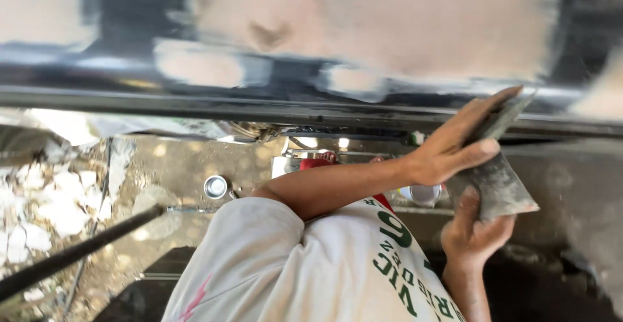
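My left hand [454, 147] reaches up and to the right and is shut on a thin grey spreader blade [511, 116]. The blade is pressed against the lower edge of a glossy black vehicle panel [130, 11] with pale filler patches [376, 27]. Just below it, my right hand [474, 234] grips a flat grey trapezoid mixing board [503, 189], thumb on its near face. The two tools nearly touch. My white printed shirt [305, 263] fills the lower middle.
A small open round tin [216, 186] sits on the dirt ground. A white cup-like container [425, 194] shows behind my left wrist. A black rod [78, 252] slants across the lower left over pale rubble [58, 199]. Dark underbody [571, 231] lies at right.
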